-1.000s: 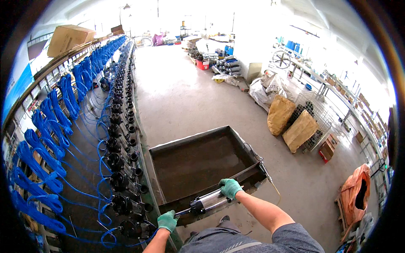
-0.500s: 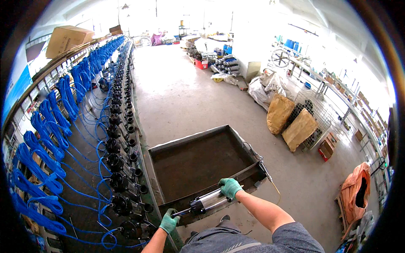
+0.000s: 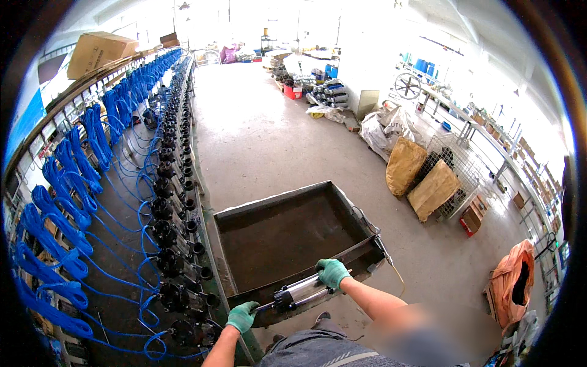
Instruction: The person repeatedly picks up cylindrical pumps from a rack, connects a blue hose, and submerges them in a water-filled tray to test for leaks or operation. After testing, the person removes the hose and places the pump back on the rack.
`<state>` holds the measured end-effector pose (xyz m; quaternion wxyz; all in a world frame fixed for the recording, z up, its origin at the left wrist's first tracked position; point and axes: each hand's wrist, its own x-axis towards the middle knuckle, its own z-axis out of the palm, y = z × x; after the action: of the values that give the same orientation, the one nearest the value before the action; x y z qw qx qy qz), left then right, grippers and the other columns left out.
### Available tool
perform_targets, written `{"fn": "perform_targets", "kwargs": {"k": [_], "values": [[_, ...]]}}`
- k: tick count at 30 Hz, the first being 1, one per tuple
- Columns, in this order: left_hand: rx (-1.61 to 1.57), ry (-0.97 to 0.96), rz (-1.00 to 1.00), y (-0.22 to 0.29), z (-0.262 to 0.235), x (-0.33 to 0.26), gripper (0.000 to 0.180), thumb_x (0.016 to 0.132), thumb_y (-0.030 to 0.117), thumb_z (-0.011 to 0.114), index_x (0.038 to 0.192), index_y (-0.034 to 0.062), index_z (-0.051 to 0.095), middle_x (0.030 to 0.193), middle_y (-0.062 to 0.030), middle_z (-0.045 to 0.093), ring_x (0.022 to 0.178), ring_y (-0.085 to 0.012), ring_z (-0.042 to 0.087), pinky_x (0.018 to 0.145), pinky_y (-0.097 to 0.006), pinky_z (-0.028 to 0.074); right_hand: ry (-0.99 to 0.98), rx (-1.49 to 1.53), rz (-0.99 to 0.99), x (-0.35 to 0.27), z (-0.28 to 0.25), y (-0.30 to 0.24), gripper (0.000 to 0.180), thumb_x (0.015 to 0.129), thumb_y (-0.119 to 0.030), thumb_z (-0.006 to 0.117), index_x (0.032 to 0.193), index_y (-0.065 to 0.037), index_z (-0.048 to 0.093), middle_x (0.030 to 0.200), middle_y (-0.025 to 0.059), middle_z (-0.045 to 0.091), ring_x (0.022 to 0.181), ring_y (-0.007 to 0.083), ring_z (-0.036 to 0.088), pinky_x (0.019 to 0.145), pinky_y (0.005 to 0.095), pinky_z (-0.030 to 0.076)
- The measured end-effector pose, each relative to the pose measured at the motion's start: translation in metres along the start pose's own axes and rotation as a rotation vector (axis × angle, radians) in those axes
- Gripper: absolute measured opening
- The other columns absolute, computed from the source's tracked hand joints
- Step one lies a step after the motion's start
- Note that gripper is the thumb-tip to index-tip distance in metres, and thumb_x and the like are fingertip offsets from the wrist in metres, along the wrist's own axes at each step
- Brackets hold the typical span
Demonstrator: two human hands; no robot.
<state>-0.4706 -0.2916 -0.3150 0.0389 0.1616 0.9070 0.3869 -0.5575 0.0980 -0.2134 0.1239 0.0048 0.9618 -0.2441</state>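
A cylindrical silver and black pump lies slantwise over the near edge of a dark, shallow metal tray. My right hand, in a green glove, is closed around the upper right end of its silver casing. At the lower left, my left hand, gloved the same way, has its fingers wrapped round the thin metal rod that sticks out of the pump's black end. The glove hides the rod's tip.
On my left runs a long bench with a row of similar pumps and coiled blue cables. A hose with a metal nozzle hangs at the tray's right corner. Further right stand brown sacks, a wire cage and an orange bag.
My left hand has shifted slightly left and up. My right hand and the pump stay almost in place, and the view has moved a little.
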Motion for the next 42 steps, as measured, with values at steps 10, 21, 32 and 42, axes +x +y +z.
{"fn": "perform_targets", "kwargs": {"k": [10, 21, 32, 42], "values": [[0.323, 0.11, -0.098, 0.026, -0.001, -0.009, 0.036, 0.091, 0.037, 0.073, 0.117, 0.0133, 0.067, 0.098, -0.0129, 0.072, 0.083, -0.0323, 0.071, 0.066, -0.046, 0.055, 0.055, 0.021, -0.042, -0.004, -0.001, 0.002, 0.024, 0.086, -0.018, 0.06, 0.103, -0.011, 0.075, 0.103, 0.0167, 0.075, 0.099, 0.0378, 0.071, 0.09, 0.0449, 0.057], [-1.146, 0.009, -0.879, 0.016, 0.006, -0.003, 0.017, 0.102, 0.023, 0.064, 0.097, 0.0065, 0.066, 0.08, -0.0105, 0.07, 0.055, -0.0155, 0.057, 0.045, -0.03, 0.045, -0.056, 0.05, 0.018, -0.005, -0.014, -0.013, 0.029, 0.088, -0.017, 0.058, 0.112, -0.01, 0.073, 0.114, 0.0169, 0.073, 0.095, 0.0363, 0.074, 0.086, 0.0452, 0.06], [-1.026, 0.247, -0.77, 0.036, 0.01, -0.012, 0.023, 0.102, 0.024, 0.065, 0.117, 0.0066, 0.066, 0.089, -0.0077, 0.07, 0.06, -0.0154, 0.063, 0.049, -0.031, 0.05, -0.082, 0.136, -0.12, 0.001, -0.011, 0.008, 0.031, 0.091, -0.021, 0.063, 0.118, -0.005, 0.07, 0.119, 0.0194, 0.071, 0.111, 0.0361, 0.068, 0.097, 0.0435, 0.054], [-0.495, 0.862, -0.801, 0.055, 0.027, -0.081, 0.034, 0.104, 0.02, 0.062, 0.135, 0.0049, 0.057, 0.113, -0.0069, 0.065, 0.083, -0.015, 0.063, 0.068, -0.03, 0.053, 0.666, 0.194, 0.368, -0.009, -0.058, 0.249, 0.032, 0.092, -0.019, 0.066, 0.117, 0.001, 0.062, 0.11, 0.0246, 0.067, 0.095, 0.0447, 0.065, 0.087, 0.0501, 0.053]]}}
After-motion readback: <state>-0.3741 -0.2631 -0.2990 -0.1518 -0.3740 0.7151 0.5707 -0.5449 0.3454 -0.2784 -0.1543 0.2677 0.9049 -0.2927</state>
